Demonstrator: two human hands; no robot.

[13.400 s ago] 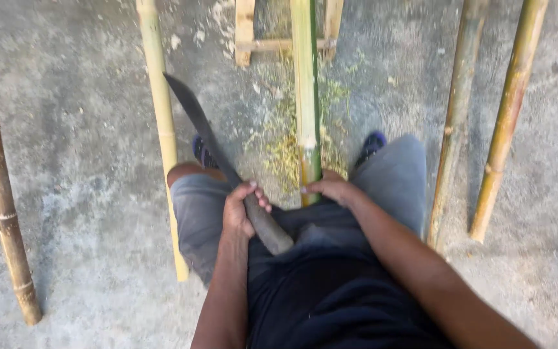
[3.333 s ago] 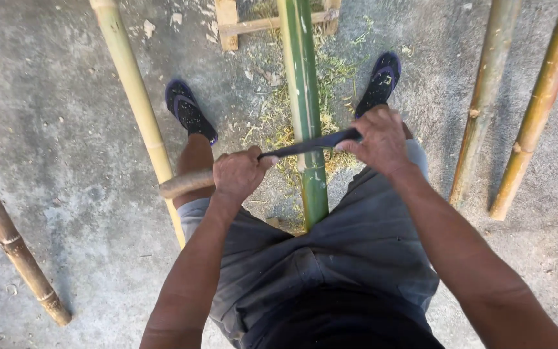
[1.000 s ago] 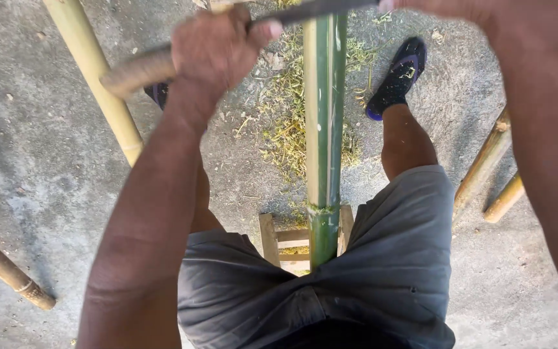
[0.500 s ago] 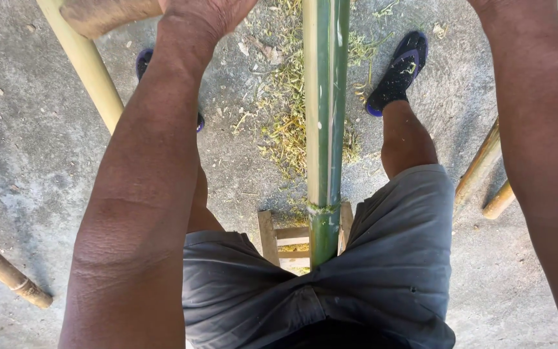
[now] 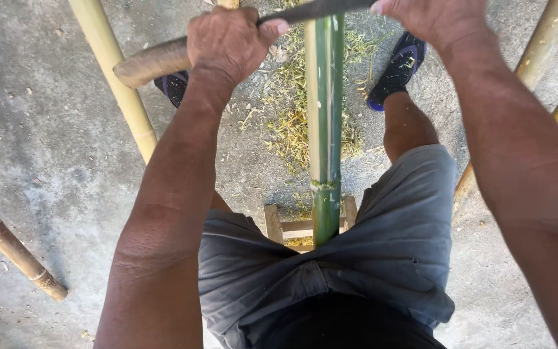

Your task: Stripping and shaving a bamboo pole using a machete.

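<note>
Straddling one green bamboo pole (image 5: 325,129) that runs between the legs over a low wooden stand (image 5: 278,226), the person spans it with one long blade (image 5: 321,9), left hand (image 5: 227,39) clenched on its handle, right hand (image 5: 431,19) pressed around the blade's far end, for two-handed scraping; five loose poles lie alongside.

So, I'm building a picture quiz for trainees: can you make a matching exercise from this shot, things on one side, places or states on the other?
Things:
1. left hand
2. right hand
3. green bamboo pole
4. shavings

Places or states:
A. scattered on the concrete floor
B. running between the person's legs
C. gripping the blade's wooden handle
D. holding the blade's far end

Pairs: 1-C, 2-D, 3-B, 4-A
</note>
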